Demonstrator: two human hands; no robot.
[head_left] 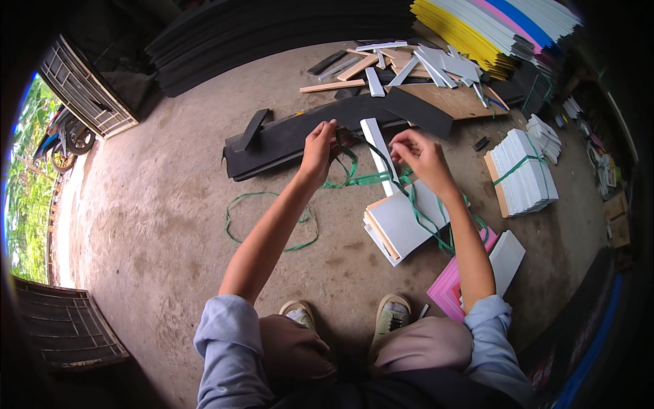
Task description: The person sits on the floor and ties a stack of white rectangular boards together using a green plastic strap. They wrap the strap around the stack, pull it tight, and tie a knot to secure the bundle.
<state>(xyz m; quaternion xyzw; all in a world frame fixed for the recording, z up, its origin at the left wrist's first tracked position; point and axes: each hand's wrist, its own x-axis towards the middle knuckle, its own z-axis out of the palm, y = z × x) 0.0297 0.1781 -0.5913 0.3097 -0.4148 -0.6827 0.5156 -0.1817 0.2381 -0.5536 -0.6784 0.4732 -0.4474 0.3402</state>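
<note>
My left hand [319, 151] is raised over the floor, its fingers closed on a green plastic strap [377, 151]. From there the strap sags past my right side and trails over a small stack of white and tan foam sheets [407, 221]. To the right, my right hand [421, 158] hovers with its fingers curled together; whether anything thin is between them is hidden. A narrow white foam strip [379, 153] lies between the hands, just beyond the stack. More green strap lies looped on the floor [231, 228] to the left.
Black foam boards [293, 140] lie ahead, before a pile of offcuts [409, 65]. A strapped white bundle [524, 174] stands at right. Pink sheets [446, 286] lie near my right foot. Tall foam stacks [470, 34] line the back. An open gate [88, 88] is at left.
</note>
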